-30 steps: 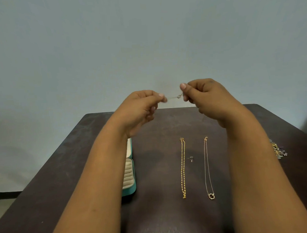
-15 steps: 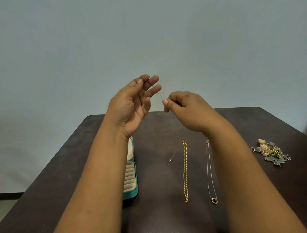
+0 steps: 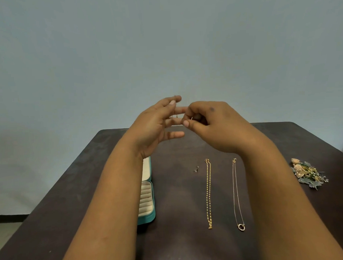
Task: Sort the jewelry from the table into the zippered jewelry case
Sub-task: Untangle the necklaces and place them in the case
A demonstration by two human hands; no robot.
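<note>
Both hands are raised over the dark table (image 3: 180,242). My right hand (image 3: 213,126) pinches one end of a very thin chain (image 3: 177,116) between thumb and forefinger. My left hand (image 3: 155,126) is beside it with straight, spread fingers, and the chain runs across them. A small pendant (image 3: 196,170) of that chain shows lower down, above or on the table. The teal zippered jewelry case (image 3: 149,206) lies open at the left, partly hidden by my left forearm. A gold chain (image 3: 208,192) and a fine necklace with a ring pendant (image 3: 236,193) lie straight side by side.
A heap of mixed jewelry (image 3: 306,173) with gold and green pieces sits at the table's right side. A plain grey wall stands behind the table's far edge. The floor shows at the lower left.
My left hand went from pinching the chain to spread fingers. My right hand moved left to meet it. The pendant dropped toward the table left of the gold chain.
</note>
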